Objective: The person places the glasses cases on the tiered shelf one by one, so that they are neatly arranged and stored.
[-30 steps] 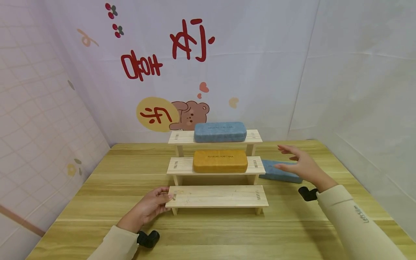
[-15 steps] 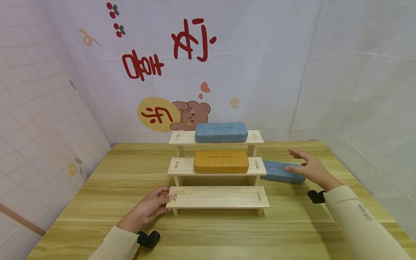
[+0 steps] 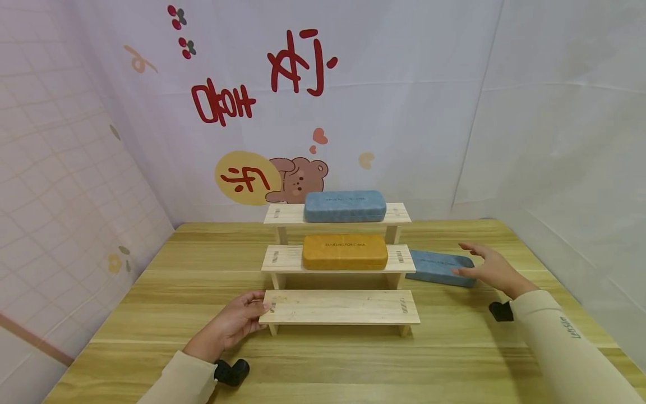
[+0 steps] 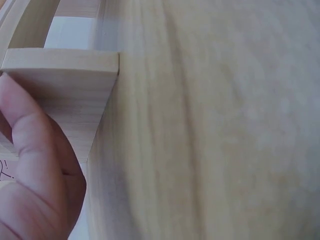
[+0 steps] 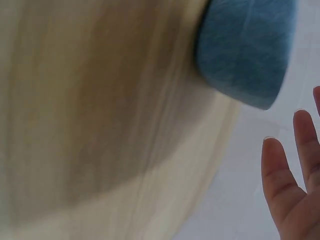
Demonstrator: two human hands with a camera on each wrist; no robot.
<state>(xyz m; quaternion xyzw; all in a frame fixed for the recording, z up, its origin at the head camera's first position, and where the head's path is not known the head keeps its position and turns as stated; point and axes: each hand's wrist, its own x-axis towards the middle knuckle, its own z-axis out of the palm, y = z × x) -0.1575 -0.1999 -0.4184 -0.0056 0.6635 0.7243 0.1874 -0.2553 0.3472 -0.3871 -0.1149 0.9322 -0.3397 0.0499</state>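
A three-tier wooden display stand [image 3: 340, 308] stands on the table. My left hand [image 3: 234, 322] grips the left end of its lowest shelf, thumb on top; the fingers underneath are partly hidden. In the left wrist view the hand [image 4: 37, 175] is at the shelf's edge [image 4: 65, 60]. To the right of the stand, a blue glasses case [image 3: 436, 268] lies on the table. My right hand [image 3: 492, 270] hovers at the case's right end, fingers spread and holding nothing. The right wrist view shows a gap between the fingers [image 5: 277, 175] and the case [image 5: 247, 50].
Another blue glasses case [image 3: 345, 207] rests on the top shelf. A mustard-yellow glasses case [image 3: 345, 255] lies on the middle shelf. The wood-grain table [image 3: 323, 365] ends at a white printed cloth [image 3: 404, 112] behind and at the sides.
My right hand has moved right and a little down, from above the blue case on the table to its right end. The left hand keeps its grip on the stand.
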